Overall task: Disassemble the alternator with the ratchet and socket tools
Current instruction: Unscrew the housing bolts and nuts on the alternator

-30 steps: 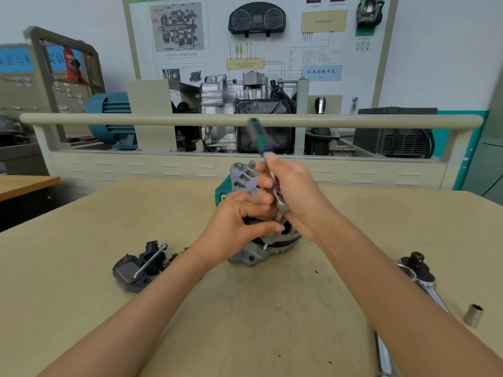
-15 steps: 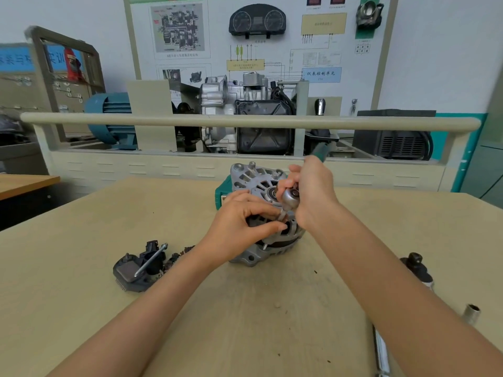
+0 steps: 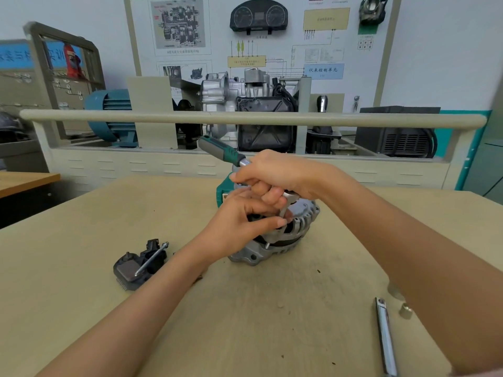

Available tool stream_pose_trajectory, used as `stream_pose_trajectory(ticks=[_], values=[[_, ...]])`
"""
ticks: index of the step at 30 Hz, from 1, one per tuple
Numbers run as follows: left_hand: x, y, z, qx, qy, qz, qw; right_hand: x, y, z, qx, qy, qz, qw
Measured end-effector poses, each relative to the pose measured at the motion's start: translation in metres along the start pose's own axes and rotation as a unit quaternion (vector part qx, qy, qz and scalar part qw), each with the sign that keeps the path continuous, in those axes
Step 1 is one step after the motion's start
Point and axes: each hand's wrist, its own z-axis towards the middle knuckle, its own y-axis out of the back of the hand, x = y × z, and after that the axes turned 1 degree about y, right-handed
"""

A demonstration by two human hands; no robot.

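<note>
- The alternator [image 3: 283,235] sits on the tan table [image 3: 81,268], near its middle, with its finned silver housing turned up and toward the right.
- The right hand [image 3: 275,175] is clenched round the ratchet [image 3: 223,151] close to the tool's head; the green-and-grey grip sticks out past the hand, up and to the left (the head itself is mostly hidden under the fingers, just above the housing).
- The left hand [image 3: 242,224] grasps the top of the alternator, fingers curled over it and the thumb lying across the front, touching the right hand's knuckles.
- Behind the alternator a green object [image 3: 221,191] peeks out; what it is cannot be told.
- Left of the alternator, apart from it, lies a dark removed part [image 3: 133,270] with a long bolt [image 3: 151,258] resting across it.
- At the near right lie a chrome bar tool [image 3: 385,338] and, just beside it, a small socket [image 3: 405,311], partly covered by the right forearm.
</note>
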Motion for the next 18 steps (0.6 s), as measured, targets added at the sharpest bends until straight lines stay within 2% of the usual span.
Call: stream_pose_trajectory(ticks=[3,5,6,7,8,9,10,11,12,14,18], values=[[0.002,-0.002,0.000,-0.013,0.030,0.023,0.999,-0.006,0.002,-0.004,-0.053,0.003,0.087,0.995],[0.003,-0.003,-0.001,-0.020,0.032,0.038,0.999,-0.012,-0.003,-0.006,-0.156,-0.001,0.190,0.969],[0.002,-0.003,-0.001,-0.022,0.030,0.045,0.998,-0.016,-0.008,-0.007,-0.238,-0.006,0.263,0.935],[0.002,-0.003,-0.001,-0.025,0.030,0.054,0.998,-0.019,-0.014,-0.008,-0.325,-0.011,0.345,0.880],[0.002,-0.003,-0.001,-0.027,0.031,0.064,0.997,-0.022,-0.020,-0.010,-0.402,-0.013,0.425,0.811],[0.002,-0.004,-0.001,-0.033,0.036,0.068,0.997,-0.026,-0.025,-0.010,-0.456,-0.013,0.484,0.747],[0.002,-0.004,-0.001,-0.037,0.039,0.069,0.996,-0.028,-0.028,-0.010,-0.488,-0.015,0.514,0.705],[0.002,-0.005,-0.002,-0.038,0.042,0.069,0.996,-0.029,-0.029,-0.010,-0.500,-0.019,0.528,0.686],[0.002,-0.005,-0.002,-0.039,0.041,0.067,0.996,-0.028,-0.029,-0.010,-0.498,-0.022,0.538,0.680],[0.000,-0.005,-0.002,-0.040,0.039,0.062,0.997,-0.024,-0.026,-0.008,-0.460,-0.021,0.544,0.702],[-0.002,-0.006,-0.001,-0.046,0.030,0.071,0.996,-0.023,-0.014,-0.006,-0.306,-0.021,0.451,0.838]])
